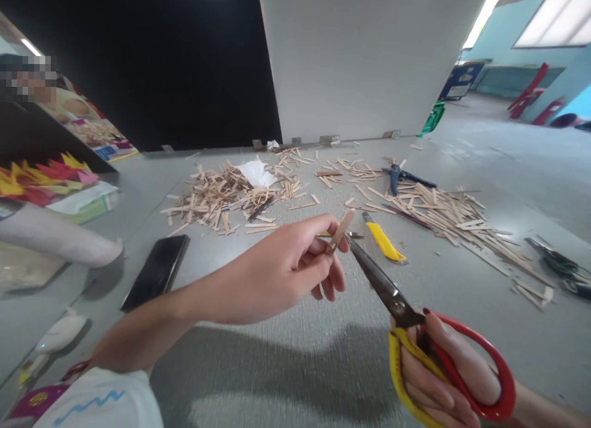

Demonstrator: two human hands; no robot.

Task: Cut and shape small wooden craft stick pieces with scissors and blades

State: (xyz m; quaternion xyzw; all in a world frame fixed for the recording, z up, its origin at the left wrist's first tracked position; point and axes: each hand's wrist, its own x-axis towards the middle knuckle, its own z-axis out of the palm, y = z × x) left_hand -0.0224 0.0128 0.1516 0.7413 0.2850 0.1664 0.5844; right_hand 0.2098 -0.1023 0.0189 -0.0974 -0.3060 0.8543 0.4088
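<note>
My left hand [281,265] pinches a short wooden stick [342,228] between thumb and forefinger, its rounded tip pointing up. The other fingers curl below it. In my right hand [443,372] is a pair of scissors [376,275] with one red and one yellow handle; my thumb is through the red loop and the fingers are in the yellow one. The blade tips reach up beside the stick and the left fingertips. Whether the blades touch the stick I cannot tell. Just beyond them lies a yellow utility knife [384,240].
A heap of cut wooden pieces [217,197] with white paper [257,173] lies at the back. More sticks [443,212], blue-handled pliers [397,177] and dark-handled scissors [563,265] are to the right. At left are a black phone [157,273], a glue gun [60,335] and another person's arm [60,234].
</note>
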